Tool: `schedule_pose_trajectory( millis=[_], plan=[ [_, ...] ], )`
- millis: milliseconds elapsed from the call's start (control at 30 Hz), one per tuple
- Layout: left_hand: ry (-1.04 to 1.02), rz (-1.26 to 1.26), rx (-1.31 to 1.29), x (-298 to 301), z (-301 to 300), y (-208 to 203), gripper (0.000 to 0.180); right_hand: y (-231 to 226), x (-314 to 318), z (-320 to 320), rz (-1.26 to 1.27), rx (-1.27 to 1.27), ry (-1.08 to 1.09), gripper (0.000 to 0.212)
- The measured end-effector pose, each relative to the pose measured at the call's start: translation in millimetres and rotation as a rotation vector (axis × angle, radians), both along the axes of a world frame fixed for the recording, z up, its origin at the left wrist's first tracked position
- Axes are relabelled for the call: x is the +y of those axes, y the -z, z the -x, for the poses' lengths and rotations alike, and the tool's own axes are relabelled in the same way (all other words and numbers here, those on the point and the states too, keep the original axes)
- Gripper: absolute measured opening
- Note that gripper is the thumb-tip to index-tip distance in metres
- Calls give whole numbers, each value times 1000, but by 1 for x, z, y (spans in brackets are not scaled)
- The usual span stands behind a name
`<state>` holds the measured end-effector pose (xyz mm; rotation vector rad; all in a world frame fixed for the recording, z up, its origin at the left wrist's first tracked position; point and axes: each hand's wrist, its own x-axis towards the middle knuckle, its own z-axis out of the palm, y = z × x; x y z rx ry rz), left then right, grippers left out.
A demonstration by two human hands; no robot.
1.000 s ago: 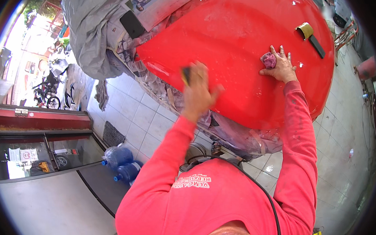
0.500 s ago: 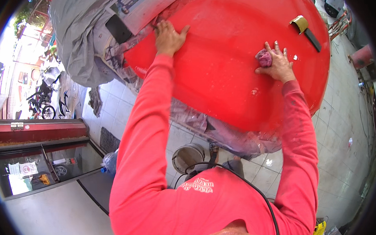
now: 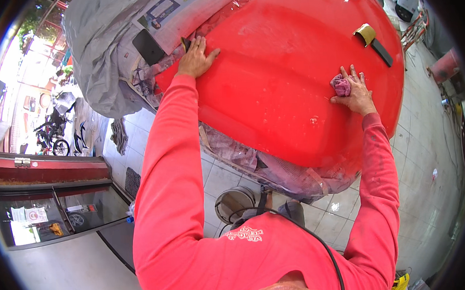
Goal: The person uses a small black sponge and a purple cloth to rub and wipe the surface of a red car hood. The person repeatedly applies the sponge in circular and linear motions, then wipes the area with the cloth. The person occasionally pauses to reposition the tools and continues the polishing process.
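Observation:
A red car hood panel [image 3: 271,86] lies in front of me, its surface wet in places. At its left edge my left hand [image 3: 195,59] rests flat, thumb stretched aside. Beside its fingers a small dark piece with a yellowish edge [image 3: 185,44] pokes out; I cannot tell whether the fingers press on it. Toward the right of the panel, my right hand [image 3: 359,94] holds a crumpled pink rag [image 3: 340,85] against the paint, fingers spread. Farther off lie a curled piece of yellowish sandpaper [image 3: 365,33] and a black sanding block [image 3: 381,53].
Grey plastic sheeting [image 3: 101,52] and masking paper [image 3: 290,171] border the panel. A dark flat rectangular object [image 3: 148,47] lies on the covering at left. A bucket [image 3: 235,203] stands on the tiled floor near my feet. A glass-fronted cabinet [image 3: 38,213] is at left.
My right hand and the pink rag have shifted slightly right and nearer to me across the panel. The left hand has moved a little left along the edge. The view has tilted slightly.

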<state>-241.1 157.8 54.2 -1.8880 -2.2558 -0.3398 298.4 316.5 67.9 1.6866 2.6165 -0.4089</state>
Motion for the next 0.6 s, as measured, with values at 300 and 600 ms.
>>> schedule_pose_trajectory(
  millis=[300,600],
  plan=[
    [44,-37,-72,-84,17,7,79,6,-3,-11,-15,-26,38,131],
    [-23,16,-100,20,-26,-2,96,14,13,-59,-26,-4,23,130]
  ],
)
